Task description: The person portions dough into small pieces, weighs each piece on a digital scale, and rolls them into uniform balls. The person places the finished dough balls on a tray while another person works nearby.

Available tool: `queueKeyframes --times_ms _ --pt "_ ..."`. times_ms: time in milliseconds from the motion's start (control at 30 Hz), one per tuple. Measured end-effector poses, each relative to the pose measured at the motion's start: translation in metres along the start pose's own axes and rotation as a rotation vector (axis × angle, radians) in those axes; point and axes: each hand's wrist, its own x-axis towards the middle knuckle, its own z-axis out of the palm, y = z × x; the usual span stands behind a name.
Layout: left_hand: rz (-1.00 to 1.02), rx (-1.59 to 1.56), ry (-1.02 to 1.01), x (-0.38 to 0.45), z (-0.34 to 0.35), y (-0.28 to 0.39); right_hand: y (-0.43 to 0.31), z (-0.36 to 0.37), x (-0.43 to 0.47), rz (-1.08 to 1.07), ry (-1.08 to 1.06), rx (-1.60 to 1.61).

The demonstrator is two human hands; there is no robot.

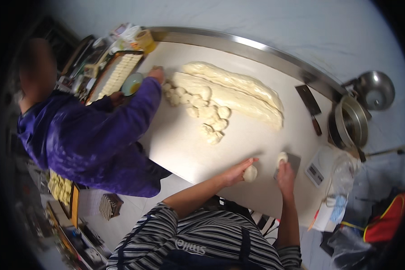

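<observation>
My left hand (235, 173) is curled around a small rounded piece of dough (250, 173) at the near side of the work table (202, 165). To its right, my right hand (285, 177) grips a flat grey dough scraper (293, 162). A pale lump (282, 156), apparently dough, shows at the fingers of that hand; whether it is held or rests against the blade is unclear. Farther back lie two long dough rolls (233, 82), side by side. A cluster of small dough pieces (207, 111) lies in front of them, some touching.
At left, a co-worker in a purple garment (98, 145) holds a bowl (132, 84) beside a baking tray (94, 87) with pale pieces in rows. A cleaver (308, 101), a metal pot (349, 121) and a digital scale (315, 173) are at right. A metal rim (249, 42) borders the back.
</observation>
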Motion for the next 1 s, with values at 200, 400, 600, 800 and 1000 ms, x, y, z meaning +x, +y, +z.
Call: queueKeyframes --times_ms 200,400,600,800,1000 --pt "0.144 -0.436 0.184 -0.01 -0.018 0.047 -0.054 0.025 -0.039 -0.163 -0.2 0.27" --pt "0.69 -0.717 0.213 -0.069 -0.095 0.118 -0.027 0.033 -0.038 -0.011 -0.313 0.16" --pt "0.727 0.294 0.762 -0.037 -0.138 0.164 -0.024 0.059 -0.041 -0.121 -0.343 0.228" --pt "0.808 1.411 1.028 0.051 -0.172 0.237 -0.04 0.07 -0.034 -0.18 -0.326 0.065" --pt "0.796 1.64 1.002 0.065 -0.158 0.229 -0.037 0.07 -0.043 -0.13 -0.308 0.062"
